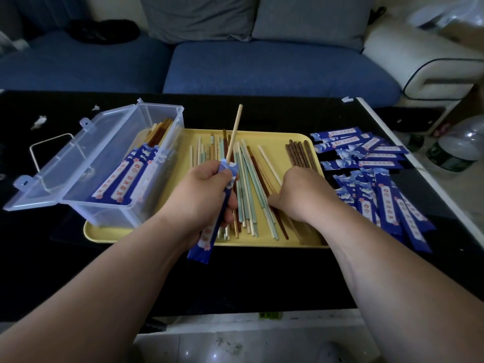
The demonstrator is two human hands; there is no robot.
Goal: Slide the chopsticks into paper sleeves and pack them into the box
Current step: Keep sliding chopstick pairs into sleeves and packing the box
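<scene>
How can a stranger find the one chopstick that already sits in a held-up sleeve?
Find the yellow tray on the black table. Over its middle the left grip holds a blue paper sleeve, and the chopstick sticks out of the sleeve's top. It alone points up; the rest lie on the tray or in the box.

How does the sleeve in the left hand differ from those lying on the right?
The held sleeve is gripped by the left hand over the tray; the loose sleeves lie on the black table. A pale chopstick pokes from the held sleeve, none from the loose sleeves. Both are blue.
</scene>
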